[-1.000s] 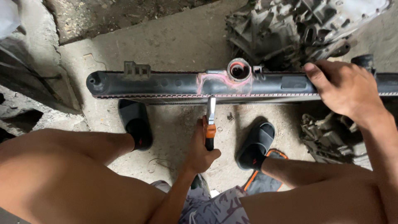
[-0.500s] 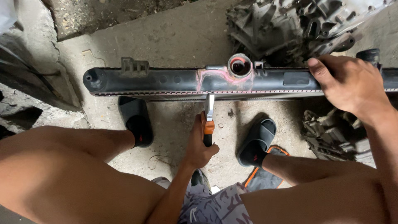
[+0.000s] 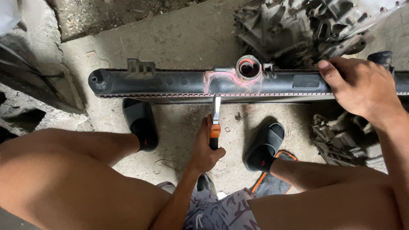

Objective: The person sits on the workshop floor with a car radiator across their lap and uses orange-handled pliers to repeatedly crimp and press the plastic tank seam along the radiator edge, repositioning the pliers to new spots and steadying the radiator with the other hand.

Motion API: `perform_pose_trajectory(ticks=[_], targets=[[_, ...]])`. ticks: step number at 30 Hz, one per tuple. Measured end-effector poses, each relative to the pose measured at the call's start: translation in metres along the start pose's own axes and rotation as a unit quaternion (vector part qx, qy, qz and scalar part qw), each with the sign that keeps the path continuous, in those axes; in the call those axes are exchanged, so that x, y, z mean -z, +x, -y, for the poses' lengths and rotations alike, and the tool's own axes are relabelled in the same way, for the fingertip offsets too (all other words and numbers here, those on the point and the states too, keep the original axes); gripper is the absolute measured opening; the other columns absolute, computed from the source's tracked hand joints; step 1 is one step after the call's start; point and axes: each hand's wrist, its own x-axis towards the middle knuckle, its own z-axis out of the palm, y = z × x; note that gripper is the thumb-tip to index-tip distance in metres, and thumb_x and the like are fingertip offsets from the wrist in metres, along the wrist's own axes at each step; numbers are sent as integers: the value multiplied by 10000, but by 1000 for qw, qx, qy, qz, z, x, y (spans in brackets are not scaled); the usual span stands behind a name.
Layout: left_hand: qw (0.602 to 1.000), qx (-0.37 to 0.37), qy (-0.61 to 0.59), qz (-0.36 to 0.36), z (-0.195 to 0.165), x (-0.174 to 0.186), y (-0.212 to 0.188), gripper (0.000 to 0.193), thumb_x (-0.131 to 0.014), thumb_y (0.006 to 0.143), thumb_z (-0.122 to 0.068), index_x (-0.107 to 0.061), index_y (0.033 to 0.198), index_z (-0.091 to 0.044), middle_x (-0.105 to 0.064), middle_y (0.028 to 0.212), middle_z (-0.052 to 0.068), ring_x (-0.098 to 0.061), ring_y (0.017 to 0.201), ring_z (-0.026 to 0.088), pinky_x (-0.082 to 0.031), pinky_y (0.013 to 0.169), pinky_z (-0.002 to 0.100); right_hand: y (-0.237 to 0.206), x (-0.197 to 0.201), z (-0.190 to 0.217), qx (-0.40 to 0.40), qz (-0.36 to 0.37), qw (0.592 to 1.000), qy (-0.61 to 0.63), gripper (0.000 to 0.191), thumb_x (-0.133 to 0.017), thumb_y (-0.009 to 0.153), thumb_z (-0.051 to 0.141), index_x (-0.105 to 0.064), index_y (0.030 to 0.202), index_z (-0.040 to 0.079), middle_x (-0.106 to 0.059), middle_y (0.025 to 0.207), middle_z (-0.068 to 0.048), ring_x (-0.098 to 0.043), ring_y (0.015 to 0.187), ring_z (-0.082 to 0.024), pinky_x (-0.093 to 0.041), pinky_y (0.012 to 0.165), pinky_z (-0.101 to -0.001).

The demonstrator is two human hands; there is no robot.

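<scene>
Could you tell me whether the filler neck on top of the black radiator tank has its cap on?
No, the filler neck on the black radiator tank stands open, its round hole uncovered.

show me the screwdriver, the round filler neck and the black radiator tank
screwdriver (image 3: 215,130), head view, on its orange handle collar
round filler neck (image 3: 248,67), head view, on its open mouth
black radiator tank (image 3: 170,83), head view, on its top face
</scene>
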Motion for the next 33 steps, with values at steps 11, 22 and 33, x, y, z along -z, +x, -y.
perform_pose_trajectory(ticks=[11,22,33], targets=[[1000,6,9,-4,-12,5,2,598,-613,590,-38,-521,1181,-20,-431,852,69,-437,758,205,-424,715,338,-1,4,7,-19,14,1000,0,689,-276,1036,631,-758,1068,139,-708,739,-162,-706,813,-381,-517,868,-529],[992,109,-50,-34,-36,-5,-11,661,-622,566,-22,-563,1224,-28,-458,811,27,-447,704,156,-416,641,308,0,-2,-2,7,-7,1000,-2,676,-284,1081,640,-747,1088,147,-715,844,-182,-685,932,-445,-498,905,-566],[982,171,-70,-31,-61,-3,-16,670,-633,554,-7,-601,1223,-28,-466,697,4,-480,606,155,-432,550,307,-3,3,4,23,-28,999,29,659,-313,1127,628,-737,1090,126,-710,871,-198,-669,929,-456,-485,890,-560]])
